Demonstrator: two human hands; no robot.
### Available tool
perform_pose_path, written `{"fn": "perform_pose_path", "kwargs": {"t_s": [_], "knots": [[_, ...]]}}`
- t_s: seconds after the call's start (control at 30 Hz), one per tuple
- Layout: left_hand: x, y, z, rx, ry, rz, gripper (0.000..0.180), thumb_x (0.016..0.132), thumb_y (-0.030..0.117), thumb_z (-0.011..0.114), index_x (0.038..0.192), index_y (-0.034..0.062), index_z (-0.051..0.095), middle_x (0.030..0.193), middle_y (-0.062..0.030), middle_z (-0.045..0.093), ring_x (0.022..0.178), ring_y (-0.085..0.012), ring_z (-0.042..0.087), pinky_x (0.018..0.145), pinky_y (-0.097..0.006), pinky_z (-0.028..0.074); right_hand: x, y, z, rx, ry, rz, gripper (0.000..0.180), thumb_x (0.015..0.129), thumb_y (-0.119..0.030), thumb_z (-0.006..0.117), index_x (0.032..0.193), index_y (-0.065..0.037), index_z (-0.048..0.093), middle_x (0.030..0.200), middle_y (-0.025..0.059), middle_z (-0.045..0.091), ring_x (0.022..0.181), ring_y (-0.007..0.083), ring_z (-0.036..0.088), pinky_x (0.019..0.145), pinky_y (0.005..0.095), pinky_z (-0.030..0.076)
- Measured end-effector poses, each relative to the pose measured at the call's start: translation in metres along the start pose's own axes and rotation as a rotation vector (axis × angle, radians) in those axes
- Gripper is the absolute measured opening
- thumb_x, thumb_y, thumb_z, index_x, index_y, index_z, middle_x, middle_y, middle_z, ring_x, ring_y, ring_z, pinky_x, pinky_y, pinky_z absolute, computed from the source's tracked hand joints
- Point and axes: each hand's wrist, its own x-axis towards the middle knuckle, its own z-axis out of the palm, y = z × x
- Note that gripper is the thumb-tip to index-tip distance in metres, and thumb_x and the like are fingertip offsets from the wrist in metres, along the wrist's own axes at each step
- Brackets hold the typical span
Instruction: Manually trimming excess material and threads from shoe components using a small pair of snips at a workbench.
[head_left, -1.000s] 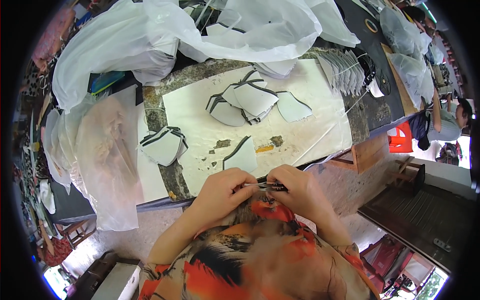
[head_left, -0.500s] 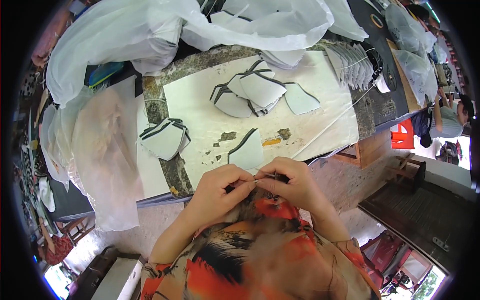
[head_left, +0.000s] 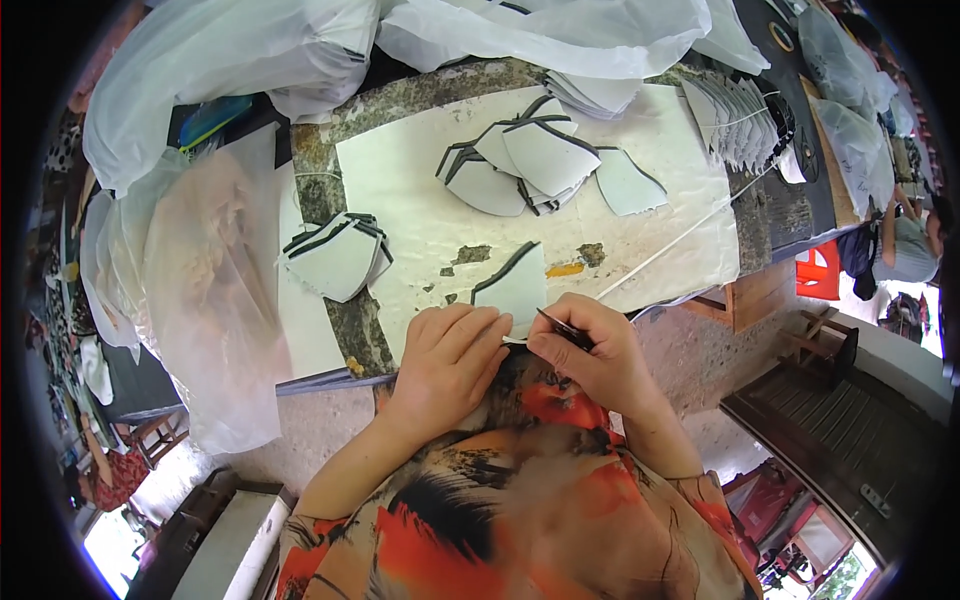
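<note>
A white curved-edge panel [head_left: 512, 289] with a black strip along its far edge lies at the table's near edge. My left hand [head_left: 450, 362] rests flat, fingers stretched and close together, over the panel's near left corner. Beside it, my right hand [head_left: 597, 352] is closed round a small dark tool [head_left: 566, 329]; its exact kind is hard to make out. A small white tip or strip [head_left: 514, 341] shows between the two hands. Beyond them lies a loose pile of similar black-edged panels [head_left: 550, 157], with a single panel [head_left: 630, 182] at its right.
A smaller pile of panels [head_left: 338, 258] is at the left on the white sheet [head_left: 400, 200]. A tied stack [head_left: 731, 122] stands far right, with a white cord [head_left: 690, 228] running toward me. Clear plastic bags [head_left: 230, 80] line the table's far and left sides.
My hands were pinched together at the table edge; they have parted and moved slightly forward. The left now lies flat on the panel, and the dark tool shows in the right. The view shifted slightly.
</note>
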Motion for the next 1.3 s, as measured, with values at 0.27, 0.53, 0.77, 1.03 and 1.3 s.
{"fn": "perform_pose_path", "kwargs": {"t_s": [0.27,0.53,0.77,1.03,1.3], "knots": [[-0.008,-0.007,-0.009,0.028,-0.085,0.045,0.040,0.081,0.012,0.076,0.120,0.0078,0.070,0.124,-0.0061,0.065,0.117,-0.0276,0.059,0.102,-0.045,0.044,-0.003,-0.010,0.011,-0.039,-0.214,-0.073,0.010,0.095,-0.011,0.074,0.096,-0.003,0.068,0.084,0.0028,0.063,0.077,0.0099,0.058,0.070,0.0265,0.047],[-0.009,-0.001,0.002,0.094,0.028,-0.027,0.039,0.078,0.015,0.080,0.116,0.0098,0.073,0.122,-0.0042,0.065,0.117,-0.0287,0.056,0.102,-0.047,0.041,0.036,-0.002,0.020,-0.325,0.055,-0.150,0.014,0.095,-0.014,0.067,0.101,-0.001,0.065,0.091,0.0160,0.066,0.083,0.0365,0.064,0.072,0.0406,0.051],[-0.011,-0.001,0.004,0.130,0.064,-0.026,0.039,0.077,0.016,0.080,0.116,0.0113,0.073,0.122,-0.0006,0.064,0.118,-0.0268,0.055,0.104,-0.046,0.039,0.041,0.003,0.031,-0.510,0.148,-0.162,0.011,0.090,-0.012,0.069,0.096,-0.004,0.064,0.090,0.0135,0.067,0.083,0.0365,0.065,0.071,0.0437,0.051],[-0.014,-0.002,0.004,0.130,0.040,-0.042,0.040,0.078,0.016,0.080,0.118,0.0127,0.074,0.122,-0.0010,0.064,0.121,-0.0279,0.054,0.112,-0.052,0.035,0.042,0.009,0.034,-0.509,0.196,-0.180,0.012,0.087,-0.010,0.070,0.094,-0.005,0.061,0.086,0.0143,0.065,0.081,0.0365,0.065,0.067,0.0440,0.051],[-0.013,-0.003,0.005,0.115,0.027,-0.056,0.035,0.078,0.016,0.080,0.112,0.0119,0.076,0.127,-0.0049,0.064,0.121,-0.0313,0.054,0.113,-0.056,0.033,0.042,0.011,0.034,-0.520,0.210,-0.217,0.016,0.086,-0.009,0.070,0.094,-0.005,0.057,0.085,0.0143,0.063,0.078,0.0371,0.063,0.066,0.0450,0.050]]}}
